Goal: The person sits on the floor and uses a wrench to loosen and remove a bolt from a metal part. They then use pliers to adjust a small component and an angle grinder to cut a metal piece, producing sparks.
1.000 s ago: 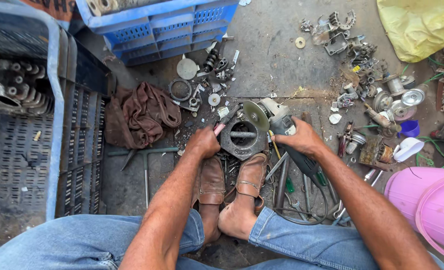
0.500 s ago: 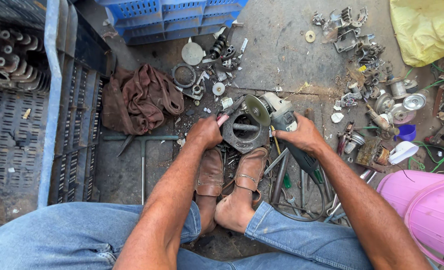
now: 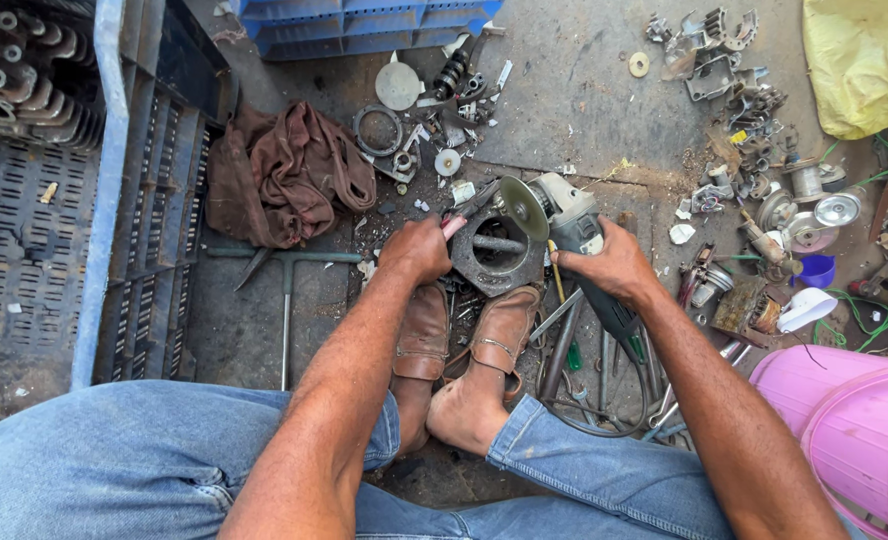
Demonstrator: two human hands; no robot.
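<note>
A dark slatted crate (image 3: 34, 250) fills the far left, a blue crate (image 3: 364, 25) sits at the far edge, and a pink tub (image 3: 854, 430) stands near right. A brown rag (image 3: 289, 175) lies left of centre beside a T-handle wrench (image 3: 286, 290). At centre, the metal housing (image 3: 494, 250) rests on the floor against the sandalled feet (image 3: 464, 345), apparently to brace it. The left hand (image 3: 419, 248) grips the housing's left edge, fingers curled tight, steadying it. The right hand (image 3: 614, 265) wraps closed around the angle grinder (image 3: 574, 225), whose disc (image 3: 522, 208) meets the housing's upper rim. Small loose parts (image 3: 754, 150) lie scattered far right.
</note>
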